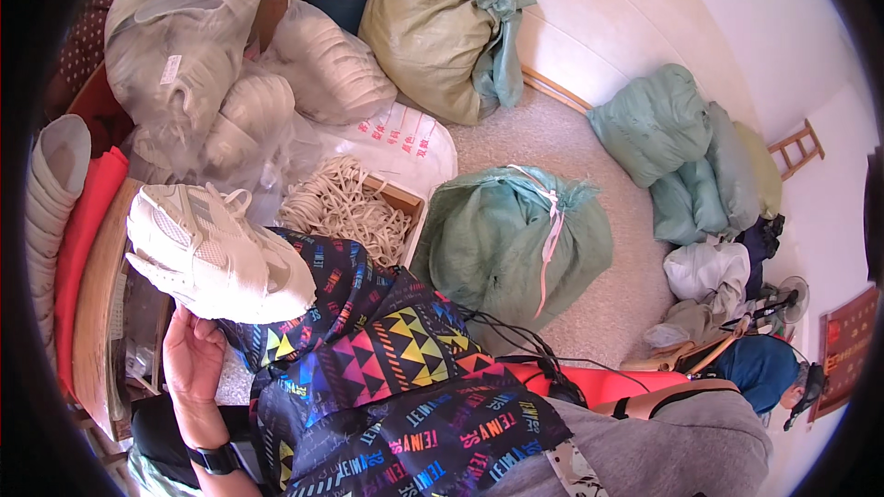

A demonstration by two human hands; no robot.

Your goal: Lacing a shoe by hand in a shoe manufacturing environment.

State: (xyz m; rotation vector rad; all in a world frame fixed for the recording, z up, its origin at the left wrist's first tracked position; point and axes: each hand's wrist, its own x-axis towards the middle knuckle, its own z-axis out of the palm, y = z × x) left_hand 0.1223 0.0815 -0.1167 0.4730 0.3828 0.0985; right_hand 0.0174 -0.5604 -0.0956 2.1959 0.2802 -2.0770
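Storeroom floor crowded with sacks (511, 239); left hand (191, 354) props white sneaker (216, 253) from beneath, grip cupping sole; right hand unseen

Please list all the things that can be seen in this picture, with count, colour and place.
sneaker: one, off-white, left of centre, held up from below
clear plastic bags of sneakers: several, translucent, upper left
box of laces: one, cream laces, centre, behind the sneaker
green sacks: one tied at centre, one olive at the top, a few at right by the wall
patterned cloth: one, dark with bright triangles, lower centre
red fabric: one, left edge
black cables: a few, lower centre
small fan: one, right edge
wooden chair: one, far right
left hand: fingers under the sneaker's sole, black watch on the wrist
right hand: not in view
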